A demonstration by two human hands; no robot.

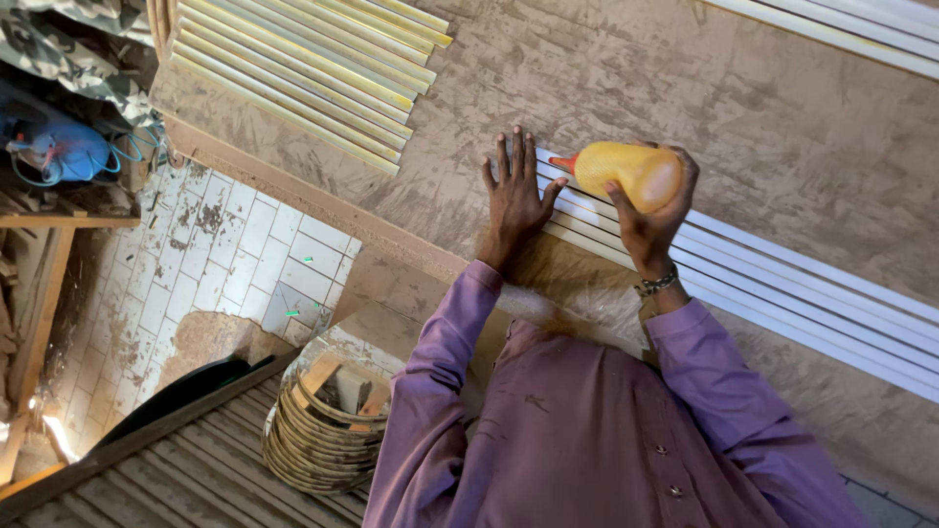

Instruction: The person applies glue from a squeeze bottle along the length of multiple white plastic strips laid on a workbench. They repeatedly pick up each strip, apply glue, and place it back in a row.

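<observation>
My right hand (653, 220) grips a yellow squeeze bottle (626, 172) with an orange nozzle that points left, held just above a row of white strips (782, 284) lying side by side on the brown workbench (743, 108). My left hand (515, 198) lies flat with fingers spread at the near end of those white strips, pressing on them and the bench. Both arms wear purple sleeves, and a bracelet sits on the right wrist.
A second batch of pale yellow strips (313, 68) lies at the upper left of the bench. More white strips (851, 29) run along the top right. Below the bench edge are a tiled floor (215, 264), a stack of round woven rings (323, 430) and a blue tool (59, 147).
</observation>
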